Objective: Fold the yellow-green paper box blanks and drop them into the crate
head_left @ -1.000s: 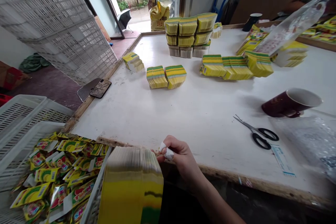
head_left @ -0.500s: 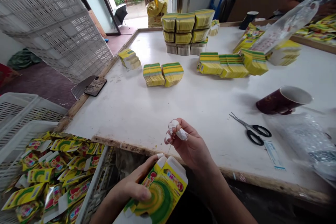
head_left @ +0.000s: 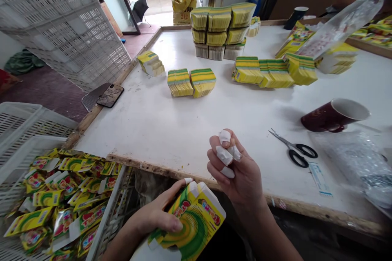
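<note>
My left hand grips a stack of flat yellow-and-green printed cards at the bottom centre, below the table's near edge. My right hand is raised over that edge, just above and right of the stack. Its fingertips are wrapped in white tape and curled together in a pinch. Whatever they hold is too small to make out. A white crate at the lower left holds several loose cards of the same print.
On the white table lie bundles of yellow-green cards, a taller pile behind them, black scissors, a tipped maroon mug and clear bags. A phone rests at the left edge. White crates lean at the left.
The card stack swung down and flat into my left hand. My right hand rose from the table edge, moved right, and its taped fingers curled tighter.
</note>
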`<action>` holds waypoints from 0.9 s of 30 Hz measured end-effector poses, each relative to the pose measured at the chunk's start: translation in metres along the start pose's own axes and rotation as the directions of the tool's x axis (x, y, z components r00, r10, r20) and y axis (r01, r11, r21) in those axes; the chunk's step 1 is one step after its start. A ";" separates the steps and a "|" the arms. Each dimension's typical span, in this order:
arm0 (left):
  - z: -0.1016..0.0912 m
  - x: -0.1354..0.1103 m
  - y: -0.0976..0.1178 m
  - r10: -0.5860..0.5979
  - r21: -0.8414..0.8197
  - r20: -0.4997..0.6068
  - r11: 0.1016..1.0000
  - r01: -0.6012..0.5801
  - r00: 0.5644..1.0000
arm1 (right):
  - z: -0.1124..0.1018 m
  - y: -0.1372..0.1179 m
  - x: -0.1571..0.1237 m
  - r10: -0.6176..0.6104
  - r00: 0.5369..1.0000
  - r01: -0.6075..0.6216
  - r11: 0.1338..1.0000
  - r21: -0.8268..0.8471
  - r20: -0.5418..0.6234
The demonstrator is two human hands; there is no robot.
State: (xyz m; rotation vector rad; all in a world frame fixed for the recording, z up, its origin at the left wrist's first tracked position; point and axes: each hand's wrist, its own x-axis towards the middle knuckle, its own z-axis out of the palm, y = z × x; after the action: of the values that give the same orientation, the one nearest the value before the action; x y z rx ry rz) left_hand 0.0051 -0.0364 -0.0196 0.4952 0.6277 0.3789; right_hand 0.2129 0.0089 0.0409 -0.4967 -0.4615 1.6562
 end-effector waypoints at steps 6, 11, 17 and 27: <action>0.005 -0.002 0.004 -0.029 0.006 -0.038 1.000 0.029 0.999 | -0.005 -0.007 -0.008 -0.059 0.989 0.120 0.861 -0.494 0.137; 0.002 -0.008 0.000 -0.042 0.015 -0.074 0.999 0.043 0.996 | -0.023 -0.022 -0.010 0.107 0.944 0.281 0.236 -0.930 0.312; -0.010 -0.006 -0.013 0.011 -0.057 -0.041 0.998 -0.013 0.999 | -0.057 -0.032 -0.022 0.141 0.975 0.149 0.155 -0.977 0.171; -0.039 -0.013 -0.022 -0.087 -0.047 -0.288 0.996 0.077 0.954 | -0.119 -0.010 -0.099 0.566 0.824 -0.265 0.328 -0.907 -0.036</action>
State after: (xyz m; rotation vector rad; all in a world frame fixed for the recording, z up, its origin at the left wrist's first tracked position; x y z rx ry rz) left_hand -0.0253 -0.0477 -0.0527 0.3803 0.9217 0.3866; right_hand 0.3002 -0.0852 -0.0454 -1.2633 -1.6168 1.8947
